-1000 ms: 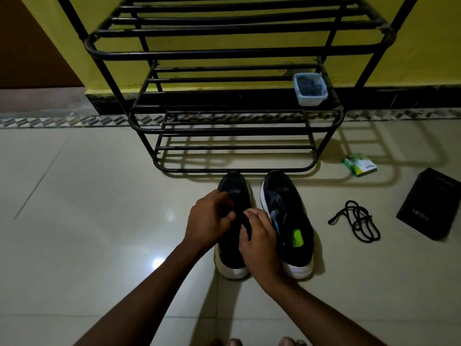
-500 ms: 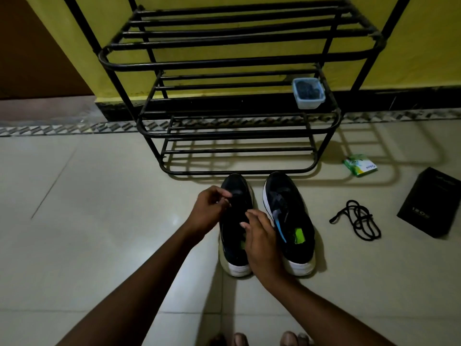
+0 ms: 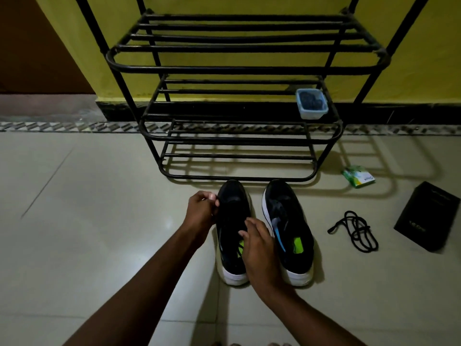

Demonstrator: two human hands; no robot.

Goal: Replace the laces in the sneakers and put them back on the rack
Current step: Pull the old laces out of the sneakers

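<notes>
Two black sneakers with white soles stand side by side on the floor, toes toward the rack. My left hand (image 3: 200, 211) is pinched shut at the left edge of the left sneaker (image 3: 233, 208), near its front eyelets; the thin dark lace between the fingers is hard to make out. Fingers of my right hand (image 3: 259, 243) press on the tongue and opening of this sneaker, holding it. The right sneaker (image 3: 287, 218) stands untouched, a blue stripe and green insole label showing. A loose black lace (image 3: 359, 232) lies coiled on the floor to the right.
The black metal shoe rack (image 3: 239, 69) stands against the yellow wall just beyond the toes. A small blue container (image 3: 311, 103) sits on its middle shelf at the right. A green packet (image 3: 358, 176) and a black box (image 3: 427, 216) lie on the tiles at the right.
My left hand has moved from the middle of the left sneaker out to its left edge. My right hand has slid back toward the heel, uncovering the tongue.
</notes>
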